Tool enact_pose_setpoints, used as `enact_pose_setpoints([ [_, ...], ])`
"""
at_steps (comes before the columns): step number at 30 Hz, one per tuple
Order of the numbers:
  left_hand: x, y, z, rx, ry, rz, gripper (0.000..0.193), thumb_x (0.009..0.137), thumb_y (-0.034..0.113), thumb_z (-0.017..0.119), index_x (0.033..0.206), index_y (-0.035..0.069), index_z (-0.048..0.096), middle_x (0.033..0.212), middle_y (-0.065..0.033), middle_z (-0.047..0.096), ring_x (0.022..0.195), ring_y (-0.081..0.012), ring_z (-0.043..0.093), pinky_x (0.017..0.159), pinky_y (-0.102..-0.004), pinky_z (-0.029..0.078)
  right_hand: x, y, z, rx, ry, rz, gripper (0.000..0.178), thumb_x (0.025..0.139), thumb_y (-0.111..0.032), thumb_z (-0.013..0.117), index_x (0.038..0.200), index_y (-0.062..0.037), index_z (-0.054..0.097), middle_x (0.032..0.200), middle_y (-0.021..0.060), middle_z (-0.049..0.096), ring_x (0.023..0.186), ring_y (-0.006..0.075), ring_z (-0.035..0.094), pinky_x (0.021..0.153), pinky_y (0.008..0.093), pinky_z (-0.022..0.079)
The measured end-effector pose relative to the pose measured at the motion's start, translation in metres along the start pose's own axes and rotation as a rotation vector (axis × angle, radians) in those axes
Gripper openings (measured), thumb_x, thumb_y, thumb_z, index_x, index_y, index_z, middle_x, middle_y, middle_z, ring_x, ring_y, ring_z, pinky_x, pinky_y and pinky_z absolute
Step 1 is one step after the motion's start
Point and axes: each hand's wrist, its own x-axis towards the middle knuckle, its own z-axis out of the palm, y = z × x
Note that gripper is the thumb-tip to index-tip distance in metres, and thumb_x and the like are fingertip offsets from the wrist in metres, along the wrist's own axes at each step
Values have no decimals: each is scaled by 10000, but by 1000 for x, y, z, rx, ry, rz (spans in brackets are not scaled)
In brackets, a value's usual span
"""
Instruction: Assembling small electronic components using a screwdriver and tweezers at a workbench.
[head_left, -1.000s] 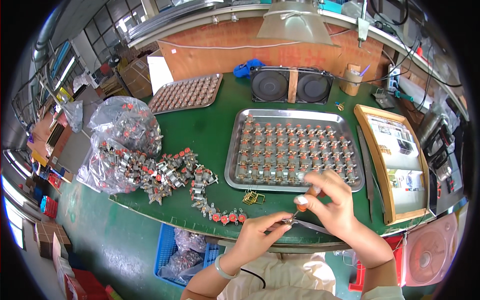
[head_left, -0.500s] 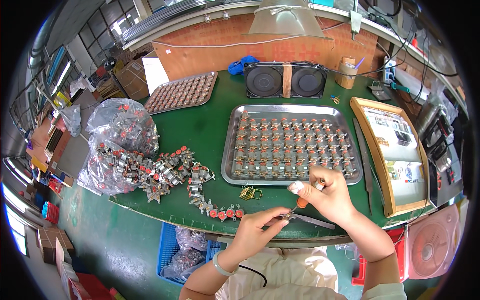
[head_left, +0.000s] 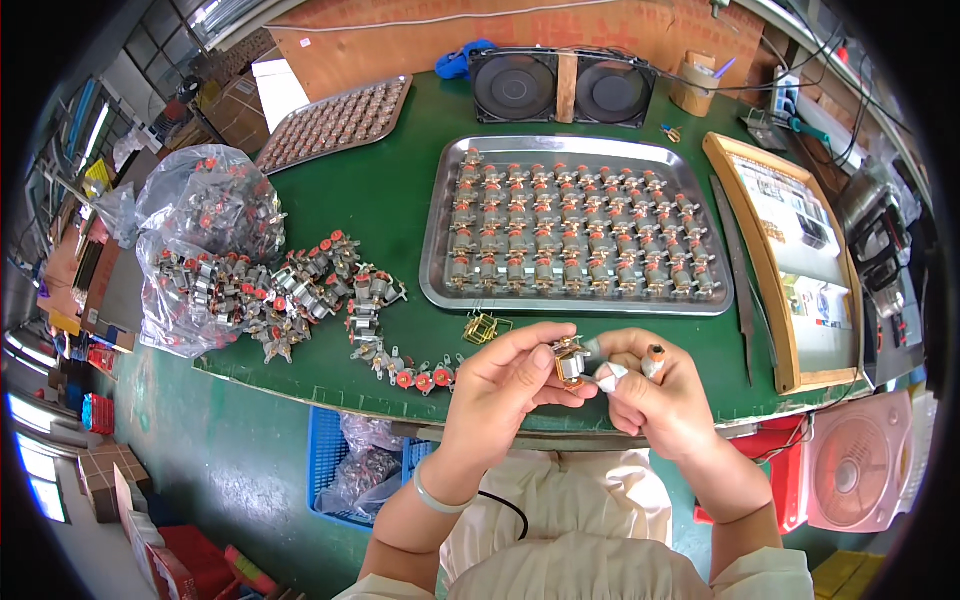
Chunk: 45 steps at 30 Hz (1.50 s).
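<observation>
Over the near table edge, my left hand (head_left: pixel 507 385) pinches a small metal-framed coil part (head_left: pixel 571 364) with copper-coloured ends between thumb and fingers. My right hand (head_left: pixel 655 395) is closed beside it, with white wrapping on the thumb. Out of that fist sticks the orange end of a tool handle (head_left: pixel 655 353); the rest is hidden by the fingers. The right fingertips are close to the part's right side; whether they touch it I cannot tell. Just beyond my left hand lie several brass wire frames (head_left: pixel 486 327).
A steel tray (head_left: pixel 432 270) with rows of similar parts lies ahead. Loose parts (head_left: pixel 300 290) spill from a plastic bag (head_left: pixel 165 325) at left. A second tray (head_left: pixel 385 125), twin fans (head_left: pixel 560 88), a framed board (head_left: pixel 712 160) and a long metal strip (head_left: pixel 738 280) surround the work area.
The view has tipped down a little. The right hand's tool has come off the part and now sits back in the fist. The part is raised and turned upright in my left fingers.
</observation>
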Motion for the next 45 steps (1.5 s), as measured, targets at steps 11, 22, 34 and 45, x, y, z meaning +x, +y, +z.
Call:
enact_pose_setpoints([
  [11, -1, -3, 6, -25, 12, -31, 282, 898, 141, 433, 1110, -40, 482, 921, -156, 595, 719, -264, 632, 616, -306, 547, 9, 15, 6, 290, 33, -266, 150, 813, -42, 561, 934, 31, 509, 672, 15, 530, 464, 30, 386, 379, 191, 327],
  [22, -1, 3, 5, 3, -23, 6, 324, 882, 157, 470, 1132, -49, 467, 978, -188, 582, 763, -282, 630, 652, -322, 545, 7, 13, -1, 328, 97, -252, 152, 799, -44, 573, 916, 30, 511, 563, -9, 452, 441, 46, 358, 384, 218, 322],
  [34, -1, 3, 3, 80, -19, 121, 339, 845, 48, 519, 1165, -40, 452, 997, -159, 580, 858, -261, 612, 721, -299, 533, -9, -5, -14, -3, 3, -299, 298, 838, -226, 461, 961, 45, 476, 621, 48, 476, 511, 84, 436, 438, 223, 385],
  [45, 0, 0, 14, 5, 119, 176, 345, 856, 65, 507, 1180, -27, 435, 991, -160, 581, 859, -272, 612, 715, -301, 535, -14, -9, -24, -454, 116, -567, 274, 775, -220, 463, 771, 50, 507, 546, 39, 481, 477, 71, 430, 438, 216, 310],
])
